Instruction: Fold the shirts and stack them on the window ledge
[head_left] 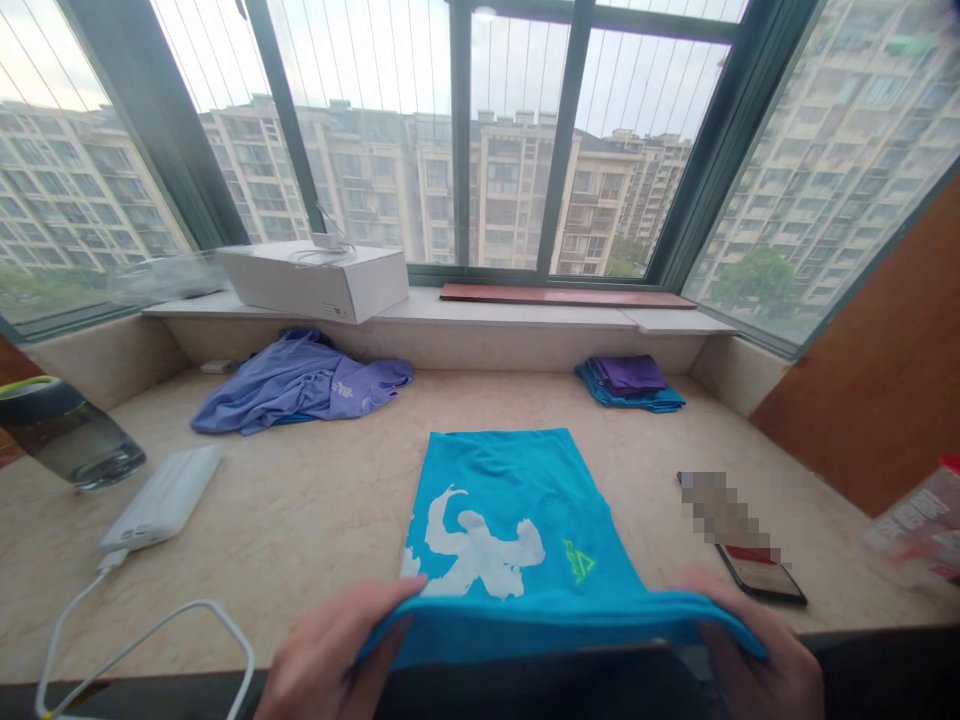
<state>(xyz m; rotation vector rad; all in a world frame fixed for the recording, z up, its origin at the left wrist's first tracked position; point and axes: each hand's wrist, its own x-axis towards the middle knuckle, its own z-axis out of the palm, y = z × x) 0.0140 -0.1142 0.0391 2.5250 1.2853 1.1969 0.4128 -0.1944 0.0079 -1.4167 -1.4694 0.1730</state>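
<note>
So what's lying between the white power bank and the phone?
In the head view, a blue garment lies between the power bank and the phone, its near edge held by the left hand and right hand.

A bottle (79, 440) stands near a white power bank (166, 495) and its cable (202, 604); a phone (761, 577) lies at right, a white box (300, 282) by the window (517, 150).

Passage between power bank (165, 498) and blue garment (514, 490); phone (757, 572) obstructs right side, blurred container (919, 522), probably plastic, beyond.
</note>
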